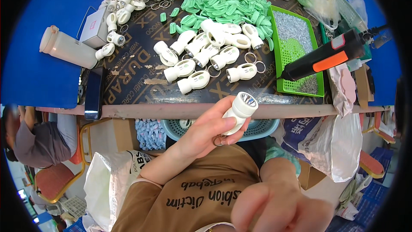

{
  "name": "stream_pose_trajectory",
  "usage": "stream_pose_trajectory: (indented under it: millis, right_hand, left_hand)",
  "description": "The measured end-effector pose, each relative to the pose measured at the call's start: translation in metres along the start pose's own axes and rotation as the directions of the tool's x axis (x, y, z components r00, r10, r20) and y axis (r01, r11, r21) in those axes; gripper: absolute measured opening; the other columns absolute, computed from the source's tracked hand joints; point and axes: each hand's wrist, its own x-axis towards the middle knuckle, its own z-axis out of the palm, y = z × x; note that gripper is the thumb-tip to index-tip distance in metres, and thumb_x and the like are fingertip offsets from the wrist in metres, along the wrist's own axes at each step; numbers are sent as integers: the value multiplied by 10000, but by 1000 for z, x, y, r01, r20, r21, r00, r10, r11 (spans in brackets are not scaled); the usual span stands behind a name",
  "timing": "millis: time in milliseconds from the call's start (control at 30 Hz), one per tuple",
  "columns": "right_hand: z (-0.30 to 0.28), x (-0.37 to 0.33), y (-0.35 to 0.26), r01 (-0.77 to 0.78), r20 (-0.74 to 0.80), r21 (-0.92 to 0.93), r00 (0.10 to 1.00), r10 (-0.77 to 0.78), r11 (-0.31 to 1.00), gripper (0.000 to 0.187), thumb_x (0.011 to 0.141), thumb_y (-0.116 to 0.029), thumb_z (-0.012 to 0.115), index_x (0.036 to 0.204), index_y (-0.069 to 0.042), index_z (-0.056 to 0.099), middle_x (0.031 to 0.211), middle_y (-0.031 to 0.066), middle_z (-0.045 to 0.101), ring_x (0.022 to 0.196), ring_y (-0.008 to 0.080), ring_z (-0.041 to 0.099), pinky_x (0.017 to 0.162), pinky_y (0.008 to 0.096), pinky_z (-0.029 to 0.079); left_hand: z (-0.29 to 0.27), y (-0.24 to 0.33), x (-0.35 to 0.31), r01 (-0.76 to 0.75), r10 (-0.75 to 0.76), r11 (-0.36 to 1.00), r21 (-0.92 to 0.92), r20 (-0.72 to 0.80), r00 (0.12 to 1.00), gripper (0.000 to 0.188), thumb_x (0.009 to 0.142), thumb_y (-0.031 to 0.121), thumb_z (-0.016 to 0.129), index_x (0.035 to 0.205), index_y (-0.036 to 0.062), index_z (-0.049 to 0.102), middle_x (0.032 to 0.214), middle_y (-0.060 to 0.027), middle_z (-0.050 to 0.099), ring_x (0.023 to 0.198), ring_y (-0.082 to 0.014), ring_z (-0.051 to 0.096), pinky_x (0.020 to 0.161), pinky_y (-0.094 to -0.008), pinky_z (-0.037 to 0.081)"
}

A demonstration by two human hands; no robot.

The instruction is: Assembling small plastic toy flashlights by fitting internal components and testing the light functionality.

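My left hand is closed around a small white keychain flashlight, held over my lap just in front of the table edge. Its silvery lens points up and away from me, and its key ring hangs under my fingers. Close to the camera at lower right, my right hand is blurred, with its fingers curled in; whatever they may hold is hidden. On the table ahead lie several more white flashlights, some with rings. Behind them spreads a heap of green plastic pieces.
A black electric screwdriver with an orange switch hangs above a green tray of small metal parts. At left are a white bottle, a white box and a phone. A blue basket sits below the table edge.
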Motion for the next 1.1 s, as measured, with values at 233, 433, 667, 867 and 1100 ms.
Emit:
stream_pose_trajectory:
  millis: [233,433,667,867,1100]
  right_hand:
    - [-65,8,25,203,376,186,889,-260,961,156,778,-211,682,934,-221,690,978,-11,447,803,183,433,670,364,379]
    - [-109,8,45,403,104,-242,915,-390,883,156,836,-134,641,907,-212,525,940,15,390,692,178,403,562,307,359]
    - [-153,0,80,233,55,-573,968,-246,785,219,837,16,545,1050,-3,495,963,91,458,795,172,492,696,300,436]
    - [-172,6,107,131,38,-600,990,-135,789,280,847,81,500,1120,21,514,942,67,469,784,108,455,683,219,387]
    - [-177,10,119,57,18,-635,998,-59,771,267,858,82,505,1114,10,529,871,37,478,723,87,449,624,201,375]
  left_hand:
    - [-1,2,-5,-13,13,1000,4,-2,1000,415,914,252,506,1254,49,381,967,-48,522,651,-69,447,514,-184,300]
    - [1,8,-6,-46,46,999,21,-13,999,392,914,253,512,1232,55,395,970,-49,531,638,-68,454,500,-181,302]
    - [7,6,-6,-47,67,992,115,-184,981,575,828,390,587,1202,-17,431,855,-78,520,518,-68,406,433,-192,247]
    - [7,5,-6,-43,65,991,125,-181,981,562,828,379,588,1196,-17,432,854,-79,520,516,-69,401,434,-192,254]
    - [8,6,-9,-35,61,989,144,-180,982,547,813,347,570,1195,-21,438,849,-84,520,514,-73,393,439,-196,261]
